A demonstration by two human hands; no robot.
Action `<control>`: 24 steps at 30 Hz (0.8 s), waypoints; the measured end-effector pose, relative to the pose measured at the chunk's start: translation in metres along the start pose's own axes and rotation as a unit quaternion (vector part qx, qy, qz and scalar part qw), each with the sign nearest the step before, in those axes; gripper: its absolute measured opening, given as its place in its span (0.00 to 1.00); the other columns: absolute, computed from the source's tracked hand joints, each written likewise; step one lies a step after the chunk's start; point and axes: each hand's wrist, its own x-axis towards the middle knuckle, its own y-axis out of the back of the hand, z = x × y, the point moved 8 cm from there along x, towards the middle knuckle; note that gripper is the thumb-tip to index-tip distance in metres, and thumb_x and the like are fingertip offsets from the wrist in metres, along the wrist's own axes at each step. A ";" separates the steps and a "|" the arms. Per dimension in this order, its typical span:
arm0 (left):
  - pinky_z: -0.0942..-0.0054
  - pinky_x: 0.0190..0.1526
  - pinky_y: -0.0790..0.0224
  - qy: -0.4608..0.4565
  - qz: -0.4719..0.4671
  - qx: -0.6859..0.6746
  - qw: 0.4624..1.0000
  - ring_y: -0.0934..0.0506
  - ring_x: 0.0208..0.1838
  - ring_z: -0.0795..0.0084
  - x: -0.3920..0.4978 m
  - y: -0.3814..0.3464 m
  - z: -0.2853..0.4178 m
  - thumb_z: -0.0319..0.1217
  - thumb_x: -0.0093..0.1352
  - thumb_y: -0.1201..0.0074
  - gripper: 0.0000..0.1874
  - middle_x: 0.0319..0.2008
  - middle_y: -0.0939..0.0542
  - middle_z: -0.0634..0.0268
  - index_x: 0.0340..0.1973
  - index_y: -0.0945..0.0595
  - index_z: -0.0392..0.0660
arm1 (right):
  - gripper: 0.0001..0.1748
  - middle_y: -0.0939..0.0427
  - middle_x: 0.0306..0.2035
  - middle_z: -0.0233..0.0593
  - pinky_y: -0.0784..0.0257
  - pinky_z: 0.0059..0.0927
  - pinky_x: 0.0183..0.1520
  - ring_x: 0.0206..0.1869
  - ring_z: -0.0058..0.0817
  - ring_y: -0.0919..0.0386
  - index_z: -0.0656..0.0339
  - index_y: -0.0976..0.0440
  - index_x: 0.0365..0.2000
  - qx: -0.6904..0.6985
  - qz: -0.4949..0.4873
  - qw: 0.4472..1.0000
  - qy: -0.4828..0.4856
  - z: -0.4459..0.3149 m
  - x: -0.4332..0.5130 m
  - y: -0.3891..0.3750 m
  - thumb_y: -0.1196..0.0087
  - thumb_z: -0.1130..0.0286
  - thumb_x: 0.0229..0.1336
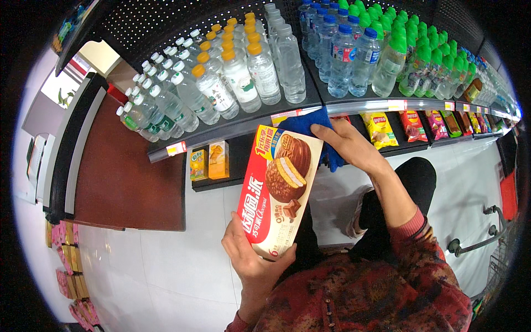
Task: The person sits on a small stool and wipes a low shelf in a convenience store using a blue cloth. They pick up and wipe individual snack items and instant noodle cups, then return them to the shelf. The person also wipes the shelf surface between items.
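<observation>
My left hand (253, 257) grips the lower end of a red and cream carton of chocolate pies (286, 186), its thumb and fingers on opposite sides. The carton is tilted, its printed front towards me, with pictures of chocolate-coated cakes. In my right hand (356, 145) is a dark blue cloth (307, 122), bunched under the fingers near the carton's upper right corner. Part of the cloth is hidden behind the carton and hangs down below the hand. Whether the cloth touches the carton I cannot tell.
Rows of water bottles (249, 79) and green-capped drinks (423, 58) fill the upper shelf. Below are snack bags (379, 129) and two small boxes (218, 159). A brown panel (132, 174) stands left. At right, a dark metal handle (477, 242) juts near my arm.
</observation>
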 end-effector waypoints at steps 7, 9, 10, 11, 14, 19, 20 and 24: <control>0.59 0.60 0.34 0.032 0.016 -0.042 0.998 0.33 0.61 0.52 -0.008 0.008 -0.025 0.33 0.47 0.23 0.60 0.57 0.34 0.47 0.69 0.42 0.28 | 0.20 0.24 0.28 0.24 0.33 0.20 0.33 0.29 0.13 0.29 0.62 0.22 0.38 0.072 0.093 0.993 0.022 0.009 -0.032 0.004 0.53 0.54 0.73; 0.59 0.61 0.34 0.087 0.029 -0.094 0.991 0.32 0.61 0.54 -0.014 0.015 -0.052 0.34 0.48 0.24 0.58 0.57 0.34 0.50 0.69 0.42 0.29 | 0.20 0.23 0.29 0.23 0.32 0.21 0.35 0.31 0.13 0.28 0.62 0.21 0.39 0.127 0.075 0.989 0.017 0.019 -0.041 0.012 0.53 0.54 0.72; 0.60 0.61 0.35 0.131 0.054 -0.173 0.975 0.32 0.62 0.56 -0.015 0.016 -0.072 0.35 0.49 0.24 0.58 0.57 0.34 0.51 0.70 0.42 0.31 | 0.20 0.24 0.28 0.23 0.33 0.21 0.34 0.31 0.13 0.29 0.62 0.22 0.39 0.138 0.097 0.985 -0.029 0.034 -0.043 0.016 0.53 0.55 0.72; 0.60 0.63 0.35 0.182 0.074 -0.219 0.956 0.31 0.61 0.58 -0.022 0.020 -0.092 0.36 0.50 0.25 0.57 0.57 0.34 0.52 0.70 0.42 0.31 | 0.21 0.24 0.28 0.23 0.33 0.21 0.34 0.31 0.13 0.29 0.63 0.22 0.39 0.148 0.090 0.985 -0.004 0.039 -0.044 0.018 0.53 0.55 0.72; 0.60 0.65 0.36 0.234 0.106 -0.133 0.957 0.32 0.65 0.56 -0.040 0.036 -0.142 0.33 0.54 0.26 0.54 0.62 0.34 0.49 0.70 0.42 0.32 | 0.20 0.24 0.29 0.25 0.32 0.23 0.34 0.31 0.13 0.29 0.65 0.22 0.38 0.041 0.111 0.991 -0.061 0.084 -0.040 0.027 0.52 0.56 0.72; 0.63 0.67 0.39 0.358 0.141 -0.188 0.904 0.35 0.69 0.58 -0.077 0.033 -0.230 0.26 0.62 0.31 0.47 0.68 0.37 0.42 0.70 0.44 0.29 | 0.19 0.26 0.22 0.28 0.32 0.27 0.29 0.24 0.18 0.30 0.68 0.24 0.35 0.024 0.062 0.994 -0.087 0.164 -0.036 -0.016 0.51 0.59 0.72; 0.64 0.67 0.39 0.353 0.146 -0.193 0.904 0.34 0.68 0.59 -0.081 0.031 -0.240 0.26 0.62 0.31 0.47 0.67 0.36 0.43 0.70 0.44 0.29 | 0.21 0.25 0.23 0.30 0.31 0.28 0.29 0.25 0.19 0.29 0.69 0.24 0.35 0.005 0.045 0.988 -0.149 0.187 -0.035 -0.030 0.49 0.57 0.70; 0.67 0.66 0.39 0.430 0.145 -0.210 0.866 0.31 0.64 0.63 -0.106 0.018 -0.284 0.25 0.63 0.32 0.47 0.63 0.31 0.47 0.71 0.44 0.29 | 0.28 0.24 0.23 0.36 0.29 0.35 0.31 0.27 0.24 0.25 0.69 0.23 0.32 0.064 -0.013 0.955 -0.289 0.257 -0.027 -0.102 0.46 0.48 0.66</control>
